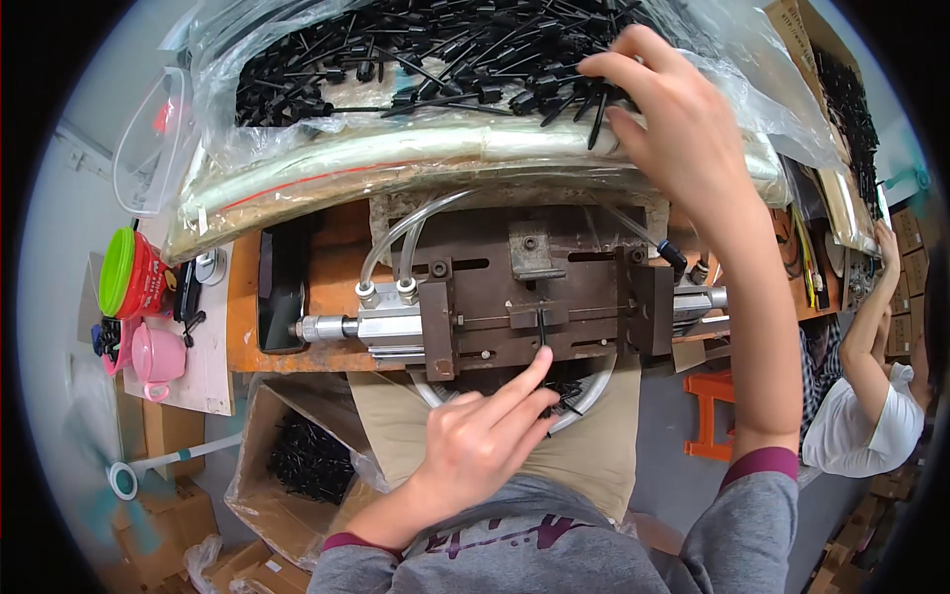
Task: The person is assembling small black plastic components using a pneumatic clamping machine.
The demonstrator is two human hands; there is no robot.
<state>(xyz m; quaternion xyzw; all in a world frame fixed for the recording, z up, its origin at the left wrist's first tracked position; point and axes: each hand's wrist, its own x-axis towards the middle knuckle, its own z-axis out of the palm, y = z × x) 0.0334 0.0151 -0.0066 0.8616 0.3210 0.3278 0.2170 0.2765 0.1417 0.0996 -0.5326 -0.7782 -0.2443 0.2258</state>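
My left hand [482, 433] is below the dark brown metal fixture [495, 247], its index finger stretched forward. That fingertip touches the near end of a thin black plastic rod [542, 327] seated in the fixture's small centre block. The other fingers are loosely bent, with nothing visible held in them. Up at the right, my right hand [683, 119] reaches over a pile of black stemmed plastic parts [475, 59] in a clear plastic liner. Its thumb and fingers are apart, next to one dangling black part [598, 121], and I see no grip on it.
Pneumatic cylinders [391, 327] with clear air hoses flank the fixture on a wooden bench. Beneath it, a round bowl [584, 401] holds black parts. A carton [297, 445] of black parts stands lower left. Cups [158, 353] sit left. At right, another person [871, 421] handles a box.
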